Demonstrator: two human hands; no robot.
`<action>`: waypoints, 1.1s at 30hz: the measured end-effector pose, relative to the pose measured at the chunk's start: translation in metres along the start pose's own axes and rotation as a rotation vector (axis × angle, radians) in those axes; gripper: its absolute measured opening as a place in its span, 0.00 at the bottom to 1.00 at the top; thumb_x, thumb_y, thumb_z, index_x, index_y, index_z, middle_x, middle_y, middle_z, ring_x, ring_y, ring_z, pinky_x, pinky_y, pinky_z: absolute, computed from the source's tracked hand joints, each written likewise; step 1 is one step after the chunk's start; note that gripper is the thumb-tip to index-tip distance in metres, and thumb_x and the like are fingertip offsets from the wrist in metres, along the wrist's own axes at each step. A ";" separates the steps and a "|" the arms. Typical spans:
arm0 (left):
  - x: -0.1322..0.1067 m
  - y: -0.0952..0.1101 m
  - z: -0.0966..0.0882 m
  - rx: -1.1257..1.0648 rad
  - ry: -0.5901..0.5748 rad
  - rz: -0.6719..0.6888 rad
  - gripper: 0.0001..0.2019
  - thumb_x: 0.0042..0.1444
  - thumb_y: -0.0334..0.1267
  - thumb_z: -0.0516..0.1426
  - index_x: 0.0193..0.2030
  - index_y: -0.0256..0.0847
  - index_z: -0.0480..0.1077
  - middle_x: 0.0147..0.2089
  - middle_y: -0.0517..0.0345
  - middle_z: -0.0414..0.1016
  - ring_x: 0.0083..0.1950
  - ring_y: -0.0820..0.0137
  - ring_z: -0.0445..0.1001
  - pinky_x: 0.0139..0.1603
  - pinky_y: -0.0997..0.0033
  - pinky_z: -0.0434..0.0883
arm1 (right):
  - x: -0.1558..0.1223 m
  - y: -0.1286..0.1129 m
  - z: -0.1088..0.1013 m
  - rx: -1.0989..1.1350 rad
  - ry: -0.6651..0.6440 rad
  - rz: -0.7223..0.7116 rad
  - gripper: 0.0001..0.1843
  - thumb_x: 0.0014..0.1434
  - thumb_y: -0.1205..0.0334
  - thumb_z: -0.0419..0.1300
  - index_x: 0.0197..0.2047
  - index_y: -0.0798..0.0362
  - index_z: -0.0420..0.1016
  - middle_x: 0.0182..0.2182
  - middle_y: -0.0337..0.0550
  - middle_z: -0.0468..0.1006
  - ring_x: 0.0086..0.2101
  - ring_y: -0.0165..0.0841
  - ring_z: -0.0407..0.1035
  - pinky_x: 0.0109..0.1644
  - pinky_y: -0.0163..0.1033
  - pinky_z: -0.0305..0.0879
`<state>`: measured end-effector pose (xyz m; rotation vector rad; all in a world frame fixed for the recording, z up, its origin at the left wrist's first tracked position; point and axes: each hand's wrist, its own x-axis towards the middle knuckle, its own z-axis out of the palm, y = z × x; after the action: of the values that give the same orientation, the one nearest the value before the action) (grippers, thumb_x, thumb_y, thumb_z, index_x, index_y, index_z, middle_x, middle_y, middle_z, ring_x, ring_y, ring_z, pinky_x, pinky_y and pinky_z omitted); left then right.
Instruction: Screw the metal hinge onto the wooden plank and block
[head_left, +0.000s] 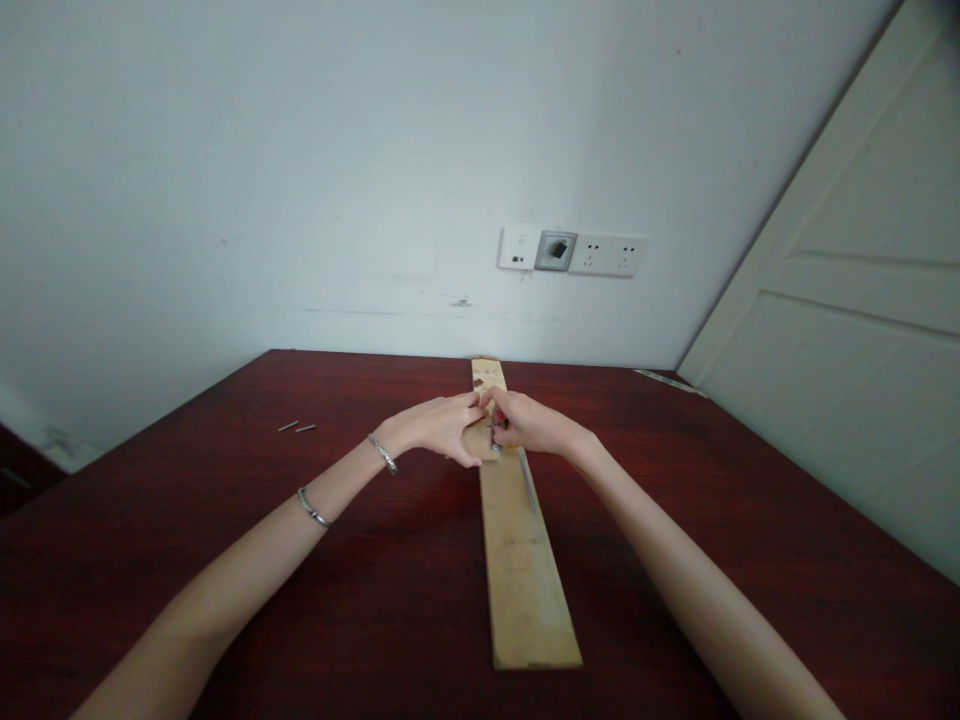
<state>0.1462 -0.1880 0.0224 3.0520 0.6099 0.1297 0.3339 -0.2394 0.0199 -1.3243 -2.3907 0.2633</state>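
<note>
A long wooden board lies lengthwise on the dark red table. My left hand reaches over its far half, thumb and fingers closed around a small tan wooden piece that rests on the board. Close beside it, my right hand is pinched at the right edge of that piece. Something small and metallic shows under the right fingers, but they mostly hide it. A thin grey metal rod lies on the board just below my right hand.
Two short grey rods lie on the table to the left. At the back is a white wall with a row of sockets. A pale panelled door stands at the right. A flat strip lies at the back right edge.
</note>
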 end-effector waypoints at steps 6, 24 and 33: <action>0.001 -0.003 0.002 -0.024 0.005 0.022 0.35 0.46 0.53 0.61 0.59 0.36 0.63 0.60 0.42 0.63 0.54 0.55 0.68 0.48 0.62 0.69 | 0.001 0.003 0.005 -0.035 0.023 -0.030 0.14 0.49 0.72 0.54 0.40 0.53 0.59 0.31 0.41 0.68 0.31 0.31 0.62 0.33 0.35 0.57; 0.001 -0.003 0.003 -0.072 0.009 0.045 0.35 0.45 0.51 0.62 0.60 0.37 0.63 0.63 0.43 0.60 0.56 0.56 0.67 0.52 0.62 0.68 | 0.000 -0.003 -0.001 -0.047 -0.008 -0.001 0.14 0.49 0.72 0.54 0.40 0.53 0.57 0.30 0.40 0.68 0.29 0.30 0.62 0.31 0.34 0.55; 0.002 -0.010 0.010 -0.093 0.019 0.046 0.33 0.45 0.50 0.62 0.56 0.34 0.65 0.59 0.42 0.65 0.55 0.57 0.68 0.53 0.63 0.69 | 0.000 -0.002 -0.001 0.007 -0.051 0.011 0.15 0.49 0.73 0.56 0.41 0.53 0.59 0.32 0.41 0.69 0.32 0.32 0.63 0.34 0.36 0.58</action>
<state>0.1454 -0.1783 0.0120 2.9795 0.5198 0.1822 0.3334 -0.2406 0.0213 -1.3428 -2.4230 0.3125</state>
